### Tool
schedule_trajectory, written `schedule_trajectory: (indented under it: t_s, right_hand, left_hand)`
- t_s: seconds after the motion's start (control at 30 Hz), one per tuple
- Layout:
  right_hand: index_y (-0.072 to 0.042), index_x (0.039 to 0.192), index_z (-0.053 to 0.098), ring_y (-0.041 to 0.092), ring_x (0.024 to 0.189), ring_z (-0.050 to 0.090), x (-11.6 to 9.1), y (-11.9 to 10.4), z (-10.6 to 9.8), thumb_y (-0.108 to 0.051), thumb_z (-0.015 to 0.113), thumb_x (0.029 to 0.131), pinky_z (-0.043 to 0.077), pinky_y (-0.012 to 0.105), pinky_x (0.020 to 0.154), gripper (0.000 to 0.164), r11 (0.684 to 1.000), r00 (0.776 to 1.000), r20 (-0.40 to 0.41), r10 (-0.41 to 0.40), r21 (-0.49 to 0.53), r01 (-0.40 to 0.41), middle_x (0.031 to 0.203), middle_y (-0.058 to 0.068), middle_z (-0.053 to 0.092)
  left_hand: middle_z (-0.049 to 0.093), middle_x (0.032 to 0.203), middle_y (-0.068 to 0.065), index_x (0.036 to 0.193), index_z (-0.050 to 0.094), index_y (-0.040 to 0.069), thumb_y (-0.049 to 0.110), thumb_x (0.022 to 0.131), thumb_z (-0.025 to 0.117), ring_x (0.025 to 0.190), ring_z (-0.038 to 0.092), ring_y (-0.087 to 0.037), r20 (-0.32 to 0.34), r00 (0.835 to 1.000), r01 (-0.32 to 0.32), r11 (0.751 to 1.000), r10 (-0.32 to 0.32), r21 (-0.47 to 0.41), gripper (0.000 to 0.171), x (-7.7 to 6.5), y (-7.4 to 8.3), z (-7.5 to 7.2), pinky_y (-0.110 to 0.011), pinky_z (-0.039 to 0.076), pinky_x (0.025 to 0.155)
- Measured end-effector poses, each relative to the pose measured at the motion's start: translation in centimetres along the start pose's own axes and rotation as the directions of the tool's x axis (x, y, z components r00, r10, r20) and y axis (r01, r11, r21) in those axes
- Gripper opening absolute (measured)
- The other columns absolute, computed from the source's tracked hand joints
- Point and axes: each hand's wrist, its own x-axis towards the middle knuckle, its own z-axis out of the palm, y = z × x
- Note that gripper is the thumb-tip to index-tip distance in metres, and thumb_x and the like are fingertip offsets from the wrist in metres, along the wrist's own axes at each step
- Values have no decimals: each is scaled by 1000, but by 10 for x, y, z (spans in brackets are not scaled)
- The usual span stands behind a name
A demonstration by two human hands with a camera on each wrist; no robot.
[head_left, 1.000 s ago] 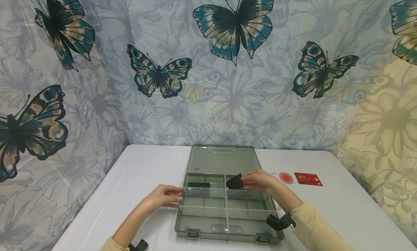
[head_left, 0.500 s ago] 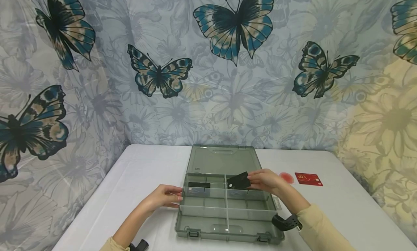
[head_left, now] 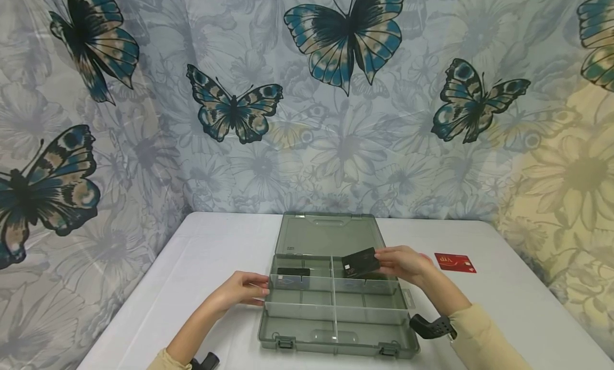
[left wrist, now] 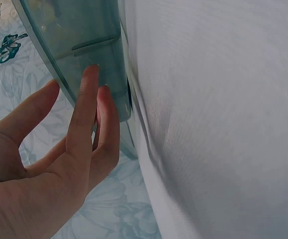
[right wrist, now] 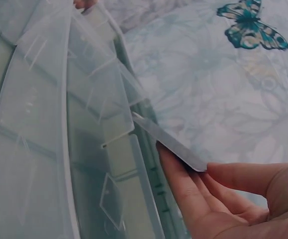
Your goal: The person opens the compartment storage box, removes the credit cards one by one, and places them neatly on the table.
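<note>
In the head view, my right hand (head_left: 403, 263) pinches a black card (head_left: 361, 262) at its right edge, between thumb and fingers. "VIP" and a chip square show on its face. The card is held tilted above the right back compartment of a clear grey-green plastic box (head_left: 355, 350). From the right wrist view, the card (right wrist: 171, 142) appears nearly edge-on in the pinch. My left hand (head_left: 241, 294) rests against the box's left wall, its fingers (left wrist: 81, 104) fairly straight along that side and the thumb near the rim.
Dividers split the box into several compartments; its lid (head_left: 331, 234) lies folded back. Another dark card (head_left: 293, 272) is in the left back compartment. A red VIP card (head_left: 454, 263) lies on the white table (head_left: 216, 236) at the right. Butterfly-print cloth (head_left: 345, 162) hangs behind.
My right hand has moved right and slightly up with the black card, drawing it away from the middle divider; more of its face shows. My left hand has stayed at the box's side.
</note>
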Motion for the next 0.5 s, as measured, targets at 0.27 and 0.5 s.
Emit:
schedule_trajectory:
  t_s: [0.27,0.5]
  right_hand:
    - [24,144,12,4,96,67,-3,-1,-12,-7,45,102,60,22,89,61,996,996,70,-51,74,46,111,2,65]
    - [24,144,8,4,99,66,-9,-2,-23,-7,45,103,60,23,90,64,989,993,90,-77,133,64,111,-2,64]
  left_hand:
    - [63,118,-25,130,50,-16,16,89,71,100,69,-27,2,1000,-5,1000,5,-1,56,0,0,0,-37,64,83]
    - [63,118,-26,131,50,-16,16,89,70,100,69,-28,1,1000,-1,1000,1,-4,56,0,0,0,-37,64,83]
